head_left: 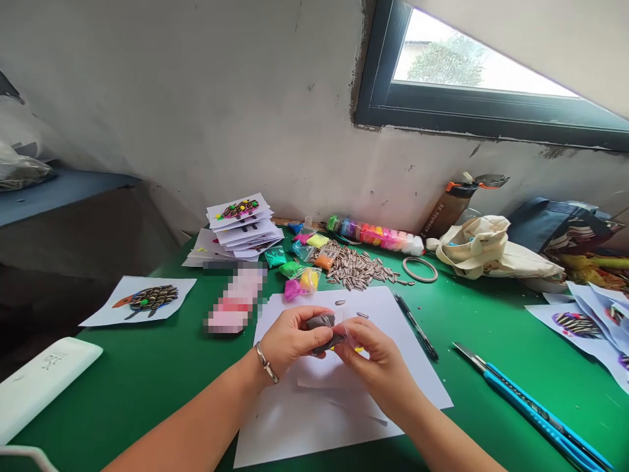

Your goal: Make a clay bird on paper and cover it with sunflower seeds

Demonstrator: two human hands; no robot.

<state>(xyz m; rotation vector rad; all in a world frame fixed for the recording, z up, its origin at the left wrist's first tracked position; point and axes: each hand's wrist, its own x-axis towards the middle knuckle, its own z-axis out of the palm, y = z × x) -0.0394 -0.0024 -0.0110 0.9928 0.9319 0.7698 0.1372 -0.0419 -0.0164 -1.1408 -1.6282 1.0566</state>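
Note:
My left hand (pixel 295 335) is closed around a lump of dark grey modelling clay (pixel 319 322) in a small clear plastic bag (pixel 350 330). The fingers of my right hand (pixel 372 354) pinch the bag's clear film at its right side. Both hands are over white paper sheets (pixel 275 413), with a bit of yellow (pixel 360 349) partly hidden beneath the fingers. Two striped sunflower seeds, one a loose seed (pixel 362 314), lie on the paper just beyond. A black pen (pixel 417 328) rests along the sheet's right edge.
Behind the paper are a pile of sunflower seeds (pixel 356 267), bagged coloured clays (pixel 289 269) and a roll of tape (pixel 420 269). Seed pictures are stacked (pixel 240 229) at back left. A blue utility knife (pixel 531 406) lies right; a white power bank (pixel 49 383) lies left.

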